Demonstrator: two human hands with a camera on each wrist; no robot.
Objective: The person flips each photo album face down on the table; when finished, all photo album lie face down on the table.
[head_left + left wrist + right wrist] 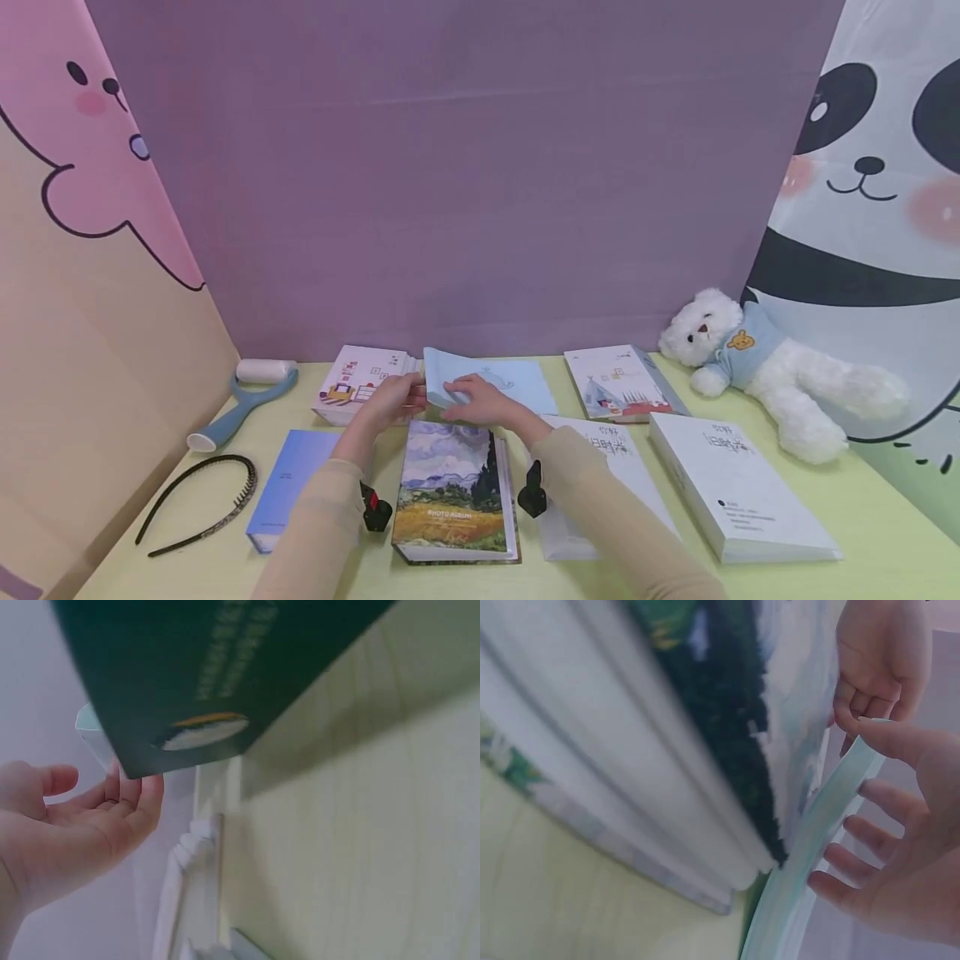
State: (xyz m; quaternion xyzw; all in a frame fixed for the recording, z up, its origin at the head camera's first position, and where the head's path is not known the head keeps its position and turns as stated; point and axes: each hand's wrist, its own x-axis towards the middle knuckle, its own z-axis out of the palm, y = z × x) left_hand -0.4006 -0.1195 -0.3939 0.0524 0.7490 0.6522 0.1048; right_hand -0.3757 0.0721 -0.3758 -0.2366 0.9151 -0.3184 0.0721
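At the back middle of the table lies a light blue album (517,385) with a line drawing on its cover, its left end raised. My right hand (483,400) grips it near that end; in the right wrist view the thumb is at the corner and the other fingers (877,836) spread along the edge. My left hand (392,396) is beside the raised end, fingertips right at it, with thumb apart and fingers loosely bent in the left wrist view. Just in front lies a thick photo album (453,492) with a landscape cover; its dark green side (187,682) partly hides the left fingertips.
Two illustrated books (367,379) (611,383) flank the back row. A blue book (296,475), two white books (611,467) (738,487), a headband (202,500) and a lint roller (243,404) lie around. A white teddy bear (757,358) rests at the right.
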